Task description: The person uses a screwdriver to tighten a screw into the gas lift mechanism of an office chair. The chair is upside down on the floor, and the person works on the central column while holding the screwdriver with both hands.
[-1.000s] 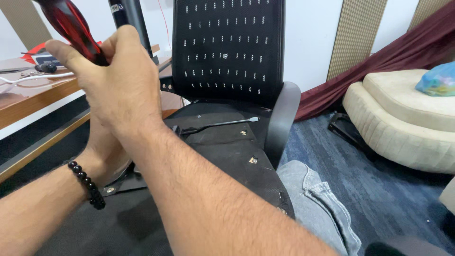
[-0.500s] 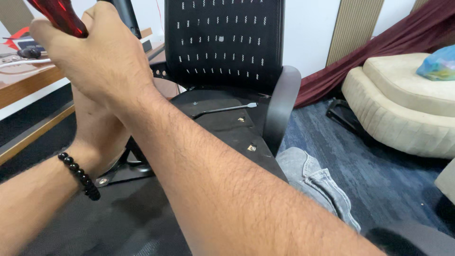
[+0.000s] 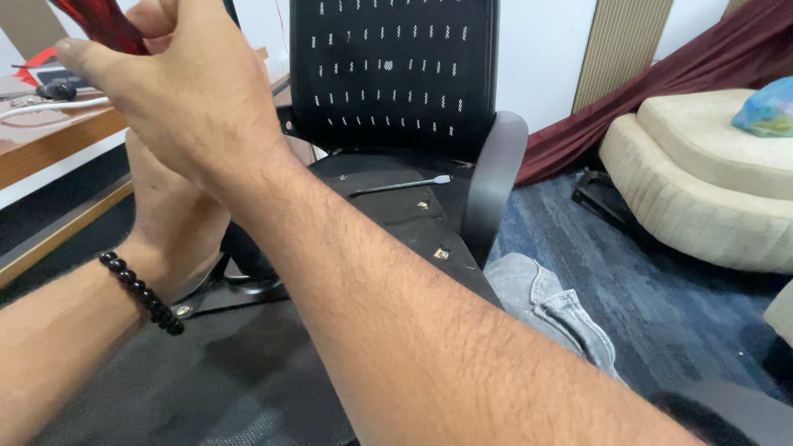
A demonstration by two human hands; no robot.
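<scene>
My right hand (image 3: pixel 186 99) grips a red-handled tool (image 3: pixel 103 21) above the chair seat (image 3: pixel 396 198); left hand (image 3: pixel 178 215), grip unclear, should steady it.

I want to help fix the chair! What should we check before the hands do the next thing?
1. Right hand gripping the red-and-black tool handle: ok, fingers wrap it.
2. Tool tip seated on its spot: cannot tell, the tip is hidden behind the hands.
3. Left hand steadying below: cannot tell, the right arm covers what it holds.
4. Long metal rod resting on the upturned chair base: ok, lies flat, apart from both hands.
5. Small fittings on the base: ok, visible and in place.
6. Knee beside the chair: ok, out of the way.
</scene>
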